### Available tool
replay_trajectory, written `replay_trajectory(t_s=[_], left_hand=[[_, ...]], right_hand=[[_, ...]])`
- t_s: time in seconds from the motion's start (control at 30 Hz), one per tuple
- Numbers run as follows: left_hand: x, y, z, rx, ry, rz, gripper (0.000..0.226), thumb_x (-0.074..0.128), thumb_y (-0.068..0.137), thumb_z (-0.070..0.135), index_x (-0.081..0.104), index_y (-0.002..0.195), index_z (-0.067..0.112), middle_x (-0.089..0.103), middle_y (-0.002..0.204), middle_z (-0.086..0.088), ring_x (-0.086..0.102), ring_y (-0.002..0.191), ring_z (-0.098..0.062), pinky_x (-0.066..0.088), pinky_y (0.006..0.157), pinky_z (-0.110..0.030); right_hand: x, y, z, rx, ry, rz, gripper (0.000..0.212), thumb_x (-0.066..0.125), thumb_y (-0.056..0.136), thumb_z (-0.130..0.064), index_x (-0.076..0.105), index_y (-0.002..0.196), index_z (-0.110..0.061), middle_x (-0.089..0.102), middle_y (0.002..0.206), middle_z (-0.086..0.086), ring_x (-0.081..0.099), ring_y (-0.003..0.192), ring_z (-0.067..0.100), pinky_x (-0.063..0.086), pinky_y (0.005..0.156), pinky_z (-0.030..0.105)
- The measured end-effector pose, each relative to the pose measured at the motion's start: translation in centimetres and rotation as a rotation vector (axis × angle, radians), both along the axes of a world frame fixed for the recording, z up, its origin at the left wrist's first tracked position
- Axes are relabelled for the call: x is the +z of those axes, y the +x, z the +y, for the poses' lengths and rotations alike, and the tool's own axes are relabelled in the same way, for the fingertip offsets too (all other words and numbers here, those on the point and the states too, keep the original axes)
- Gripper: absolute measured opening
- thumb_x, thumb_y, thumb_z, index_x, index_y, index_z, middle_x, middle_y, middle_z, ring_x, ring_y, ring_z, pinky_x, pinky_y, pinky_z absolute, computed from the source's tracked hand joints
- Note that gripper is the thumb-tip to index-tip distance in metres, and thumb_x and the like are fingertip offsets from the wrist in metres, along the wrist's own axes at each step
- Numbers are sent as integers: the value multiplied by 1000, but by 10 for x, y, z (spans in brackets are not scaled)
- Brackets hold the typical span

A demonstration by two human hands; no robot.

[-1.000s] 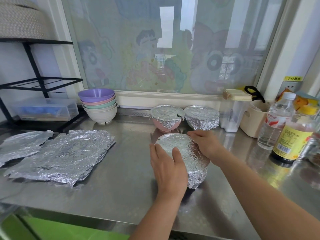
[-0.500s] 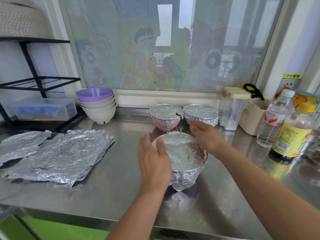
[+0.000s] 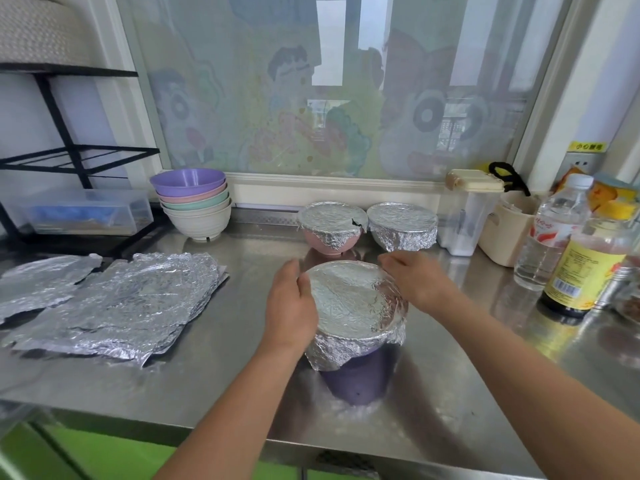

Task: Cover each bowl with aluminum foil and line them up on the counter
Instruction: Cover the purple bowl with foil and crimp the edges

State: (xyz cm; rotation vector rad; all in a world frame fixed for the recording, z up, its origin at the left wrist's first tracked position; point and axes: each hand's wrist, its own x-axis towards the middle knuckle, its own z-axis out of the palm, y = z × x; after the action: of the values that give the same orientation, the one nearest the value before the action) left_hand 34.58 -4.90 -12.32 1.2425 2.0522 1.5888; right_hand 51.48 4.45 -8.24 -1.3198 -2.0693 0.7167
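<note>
Our left hand (image 3: 291,306) and right hand (image 3: 417,285), fingers clamped round its foil (image 3: 349,299) rim, have now raised the purple bowl (image 3: 358,379) off the bench (image 3: 207,375), just before the covered pink bowl (image 3: 329,244), so wrapping seems done and lining up follows.

Bright daylight through the frosted window (image 3: 332,91), soft glare on the steel counter (image 3: 221,368), faint shadows, wide-angle bending and slight blur at edges.

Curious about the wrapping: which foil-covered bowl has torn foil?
The pink plastic bowl at the back left: a dark rip shows at its foil's right rim; the other two covers look unbroken.
</note>
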Motion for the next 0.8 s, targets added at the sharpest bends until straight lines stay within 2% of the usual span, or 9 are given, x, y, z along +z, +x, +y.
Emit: replay_trajectory(t_s=[0.1,0.2,0.23,0.3,0.37,0.47,0.57,0.67,0.8], left_hand=[[6,14,-7,79,-14,-21,40,39,103,23,46,138,6,49,141,-10,44,130,-24,29,102,-25],[0,31,-6,47,-33,7,40,38,103,23,45,136,1,44,144,-14,40,133,-27,28,110,-33],[-3,31,-4,49,-19,19,39,37,103,19,46,135,0,43,144,-15,39,133,-27,27,111,-34],[-9,23,1,48,2,-2,39,35,103,14,45,138,0,42,147,-12,38,136,-25,24,113,-28],[-17,13,6,5,23,-72,39,36,103,15,48,138,4,46,143,-9,42,134,-25,25,114,-27],[-23,6,8,-39,75,-309,39,41,100,25,53,135,13,56,135,-7,51,127,-22,36,111,-44],[-22,10,12,-13,160,-615,33,45,102,18,56,133,14,59,133,-5,54,124,-20,38,111,-43],[-22,14,18,25,314,-860,24,51,99,11,65,118,13,63,128,-10,57,121,-24,40,109,-46],[-14,23,18,51,424,-1017,28,47,98,5,61,122,11,64,125,-13,60,116,-26,44,105,-45]], right_hand=[[0,-6,1,60,-69,63,33,48,102,-33,62,130,-23,65,102,-1,62,90,12,49,86,27],[-13,-16,0,107,-101,102,33,56,98,-33,65,128,-21,68,111,-3,61,103,13,43,97,28],[-16,-17,0,96,-95,105,32,57,98,-31,66,126,-20,69,109,-2,62,100,15,43,94,26],[-19,-16,1,71,-124,150,27,56,98,-25,69,120,-14,69,87,3,62,71,21,45,69,25],[-21,-14,3,49,-183,221,24,52,100,-18,68,117,-10,54,64,5,43,48,17,34,48,24],[-29,-16,7,-30,-280,385,28,48,102,-13,62,126,-14,41,57,4,33,50,16,26,48,27],[-36,-20,6,-109,-319,485,28,48,101,-13,62,126,-11,45,56,-3,36,55,16,29,53,31],[-39,-22,0,-158,-341,590,26,51,100,-13,64,122,-11,53,63,-3,41,60,15,35,60,30],[-43,-23,-5,-178,-383,722,26,52,98,-10,66,120,-10,63,79,1,52,73,16,43,73,30]])
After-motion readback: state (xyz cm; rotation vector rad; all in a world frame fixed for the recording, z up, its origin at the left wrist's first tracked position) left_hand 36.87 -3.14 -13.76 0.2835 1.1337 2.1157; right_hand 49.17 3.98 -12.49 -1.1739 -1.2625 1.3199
